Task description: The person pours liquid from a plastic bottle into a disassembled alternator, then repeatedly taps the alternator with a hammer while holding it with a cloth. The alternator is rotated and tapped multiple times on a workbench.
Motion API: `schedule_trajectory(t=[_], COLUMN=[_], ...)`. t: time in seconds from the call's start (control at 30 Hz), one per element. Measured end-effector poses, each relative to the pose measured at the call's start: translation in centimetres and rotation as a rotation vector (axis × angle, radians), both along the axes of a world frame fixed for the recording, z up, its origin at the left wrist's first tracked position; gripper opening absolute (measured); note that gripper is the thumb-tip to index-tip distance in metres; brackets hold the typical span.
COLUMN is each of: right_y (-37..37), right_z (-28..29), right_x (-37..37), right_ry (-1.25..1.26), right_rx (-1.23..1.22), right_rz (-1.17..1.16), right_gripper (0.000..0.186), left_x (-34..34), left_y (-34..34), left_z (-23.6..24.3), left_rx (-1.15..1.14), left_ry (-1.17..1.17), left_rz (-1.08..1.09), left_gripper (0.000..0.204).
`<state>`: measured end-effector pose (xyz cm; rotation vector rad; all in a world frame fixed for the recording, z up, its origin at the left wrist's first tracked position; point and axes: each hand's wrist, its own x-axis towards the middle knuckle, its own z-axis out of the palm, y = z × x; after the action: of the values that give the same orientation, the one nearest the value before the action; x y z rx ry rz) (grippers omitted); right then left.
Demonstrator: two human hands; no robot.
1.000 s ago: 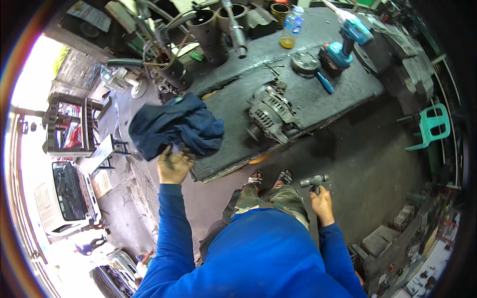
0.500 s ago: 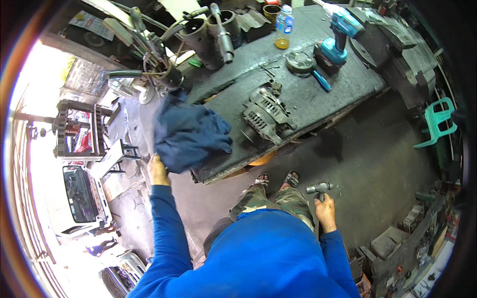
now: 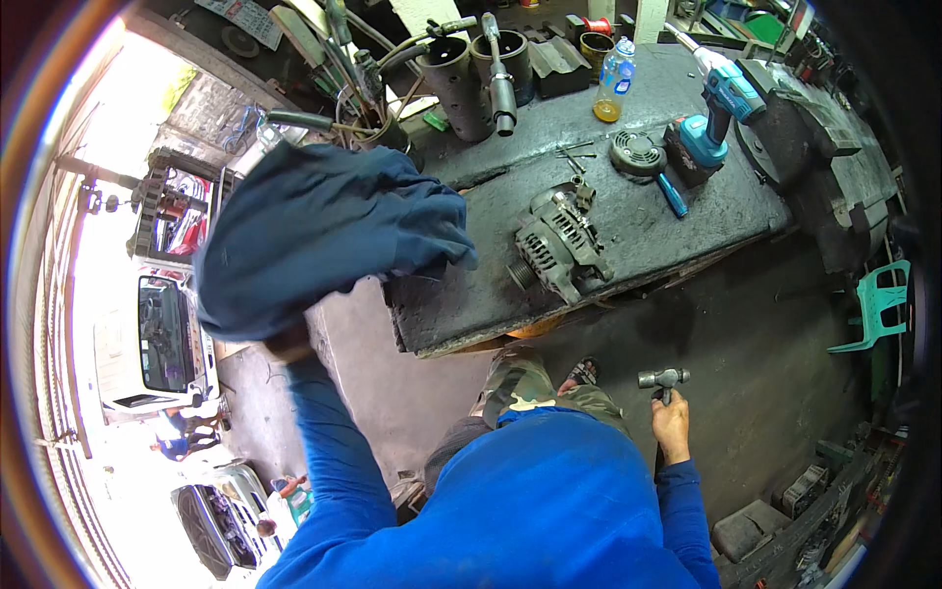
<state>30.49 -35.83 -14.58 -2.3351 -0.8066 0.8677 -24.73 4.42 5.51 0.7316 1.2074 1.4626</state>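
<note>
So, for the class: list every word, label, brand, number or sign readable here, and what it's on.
No text is clearly legible.
Plastic bottle: blue-and-white label, too small.
Sheet at upper left: printing too blurred.
Cordless impact wrench: any marking too small.
Navy cloth, ball-peen hammer: none visible.

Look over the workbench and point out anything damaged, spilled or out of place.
The workbench looks worn: a dark gap breaks its top, just right of the blue cloth in the left hand, where the surface should be continuous. No spill stands out; the bottle is upright.
</note>
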Motion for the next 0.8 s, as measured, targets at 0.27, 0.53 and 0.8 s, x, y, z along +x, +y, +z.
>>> schedule_trajectory(t=[0.27, 0.53, 0.8], right_y=[1.6, 2.8, 2.8], right_z=[2.0, 2.8, 2.4], right_x=[-2.3, -7.9, -13.9], right_ry=[-0.068, -0.017, 0.053], right_rx=[-0.003, -0.007, -0.040], right_rz=[-0.015, -0.175, -0.365], right_gripper=[0.022, 0.026, 0.025], left_x=[7.5, 21.8, 31.8], left_y=[3.8, 5.7, 9.9], left_z=[-8.9, -6.1, -8.6], left_rx=[-0.127, 0.786, 1.359], left_ry=[0.351, 1.157, 1.313], left_rz=[-0.217, -0.980, -1.342], left_gripper=[0.051, 0.061, 0.071])
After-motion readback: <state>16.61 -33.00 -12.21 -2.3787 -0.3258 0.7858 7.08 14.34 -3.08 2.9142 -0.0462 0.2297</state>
